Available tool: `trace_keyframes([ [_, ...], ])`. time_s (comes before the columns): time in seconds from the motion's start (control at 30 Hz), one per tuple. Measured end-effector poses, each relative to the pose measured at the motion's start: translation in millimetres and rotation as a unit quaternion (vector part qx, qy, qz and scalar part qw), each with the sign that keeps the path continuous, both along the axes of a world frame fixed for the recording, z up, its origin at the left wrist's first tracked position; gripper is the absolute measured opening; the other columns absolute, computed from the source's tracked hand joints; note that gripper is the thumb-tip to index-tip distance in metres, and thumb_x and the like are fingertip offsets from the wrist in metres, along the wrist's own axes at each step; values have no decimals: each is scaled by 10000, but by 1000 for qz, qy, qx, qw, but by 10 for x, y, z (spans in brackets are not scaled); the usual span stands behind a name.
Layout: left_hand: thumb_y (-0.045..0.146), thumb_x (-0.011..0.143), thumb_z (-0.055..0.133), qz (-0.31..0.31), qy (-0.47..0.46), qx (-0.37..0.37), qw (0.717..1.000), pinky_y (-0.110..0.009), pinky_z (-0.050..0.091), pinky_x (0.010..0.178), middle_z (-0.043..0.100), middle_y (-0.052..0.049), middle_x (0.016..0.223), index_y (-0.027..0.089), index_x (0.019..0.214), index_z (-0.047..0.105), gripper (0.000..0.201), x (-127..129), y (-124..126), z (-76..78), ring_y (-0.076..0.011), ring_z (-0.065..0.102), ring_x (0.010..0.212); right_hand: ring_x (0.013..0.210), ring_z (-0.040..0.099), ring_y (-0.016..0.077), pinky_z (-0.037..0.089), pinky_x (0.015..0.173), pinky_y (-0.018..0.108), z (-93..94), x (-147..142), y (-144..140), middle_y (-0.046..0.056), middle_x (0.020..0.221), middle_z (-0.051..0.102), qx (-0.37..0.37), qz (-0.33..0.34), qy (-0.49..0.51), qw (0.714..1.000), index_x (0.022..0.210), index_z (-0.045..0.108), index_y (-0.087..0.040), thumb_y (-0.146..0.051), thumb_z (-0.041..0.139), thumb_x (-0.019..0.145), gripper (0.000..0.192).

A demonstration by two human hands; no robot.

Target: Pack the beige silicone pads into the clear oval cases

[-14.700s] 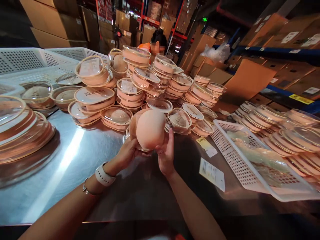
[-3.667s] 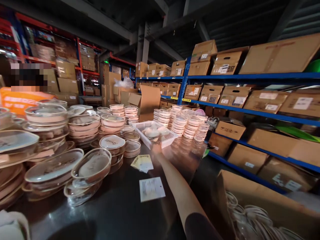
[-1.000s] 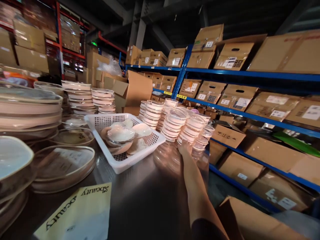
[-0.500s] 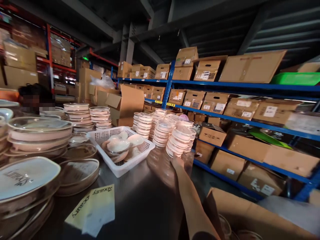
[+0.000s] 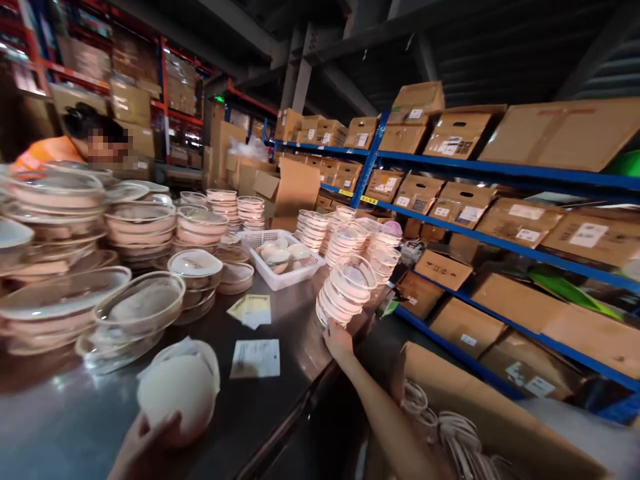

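the left hand [image 5: 145, 445] grips a pale rounded cup [image 5: 175, 393] over the metal table [image 5: 233, 413] while the right hand [image 5: 339, 341] grasps the lower end of a leaning case stack [image 5: 341, 297], apparently a stack-handling step calling for steady, low support.

Smooth matt cup [image 5: 175, 390] — glossy plastic containers [image 5: 346, 290] — shiny metal tabletop [image 5: 55, 417].

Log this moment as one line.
left hand: holding pale cup | right hand: touching container stack low down | white basket: pale pieces inside | paper cards: on table
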State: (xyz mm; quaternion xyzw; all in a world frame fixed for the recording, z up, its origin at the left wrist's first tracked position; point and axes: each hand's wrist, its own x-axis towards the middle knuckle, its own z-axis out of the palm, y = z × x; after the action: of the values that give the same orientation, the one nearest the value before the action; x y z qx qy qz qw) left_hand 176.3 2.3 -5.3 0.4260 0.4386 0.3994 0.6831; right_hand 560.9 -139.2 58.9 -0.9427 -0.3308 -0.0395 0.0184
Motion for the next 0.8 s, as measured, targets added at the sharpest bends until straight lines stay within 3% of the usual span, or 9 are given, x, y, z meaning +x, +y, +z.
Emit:
trace_keyframes([
  [0.03,595,504,838,-27,-31,-17,999,-442,582,769,729,-35,864,177,1172,633,814,-21,-13,25,-348,683,899,1020,678,224,516,832,315,-24,-178,-5,111,1102,701,1,19,1,1000,1249,579,-174,-202,425,991,302],
  [0.1,515,424,872,-22,-41,1,999,-420,574,804,731,-42,887,177,1186,621,870,-45,-25,94,-361,667,976,1024,685,232,508,812,293,-51,-519,14,116,1108,711,4,60,4,998,1256,584,-200,-181,412,968,337],
  [0.27,365,491,857,16,-35,38,999,-380,569,826,711,-100,1063,158,1180,600,763,-194,-149,244,-324,653,1028,1002,686,249,514,826,311,31,-1254,58,108,1112,722,23,184,1,983,1261,600,-203,-216,507,912,361],
  [0.37,378,516,851,10,-54,14,998,-349,584,731,710,-117,1072,154,1195,589,761,-394,-217,246,-296,674,959,1121,633,276,462,972,383,234,-1511,-52,120,1144,706,44,253,-18,966,1216,649,-211,-260,500,933,324],
  [0.43,370,480,870,22,-54,7,998,-337,584,690,721,-109,1030,149,1180,597,784,-537,-218,236,-296,680,922,1282,511,349,361,1072,514,430,-1534,-119,156,1269,638,117,234,-70,963,1227,651,-213,-345,486,950,349],
  [0.5,356,461,883,23,-51,14,998,-337,586,693,731,-102,1006,152,1167,604,786,-663,-196,242,-300,682,922,1360,386,435,303,1071,631,612,-1439,-100,193,1372,544,271,145,-151,940,1270,621,-195,-463,573,885,471],
  [0.57,359,478,882,8,-47,34,998,-344,588,729,734,-104,1030,161,1171,600,773,-758,-163,261,-306,678,957,1339,398,429,350,1050,615,705,-1280,23,205,1380,522,365,115,-148,912,1299,583,-165,-485,638,814,584],
  [0.67,374,477,880,-3,-20,51,998,-368,584,787,731,-110,1067,165,1167,599,774,-858,-97,257,-323,665,1013,1210,535,327,432,1026,487,606,-1070,284,171,1252,615,362,110,-46,925,1290,573,-148,-434,594,833,540],
  [0.8,402,485,876,-7,20,55,998,-405,573,854,728,-113,1088,166,1159,613,761,-951,19,148,-342,654,1061,1300,457,353,401,1031,529,242,-949,441,193,1363,539,334,44,-23,941,1295,578,-153,-445,566,856,528],
])
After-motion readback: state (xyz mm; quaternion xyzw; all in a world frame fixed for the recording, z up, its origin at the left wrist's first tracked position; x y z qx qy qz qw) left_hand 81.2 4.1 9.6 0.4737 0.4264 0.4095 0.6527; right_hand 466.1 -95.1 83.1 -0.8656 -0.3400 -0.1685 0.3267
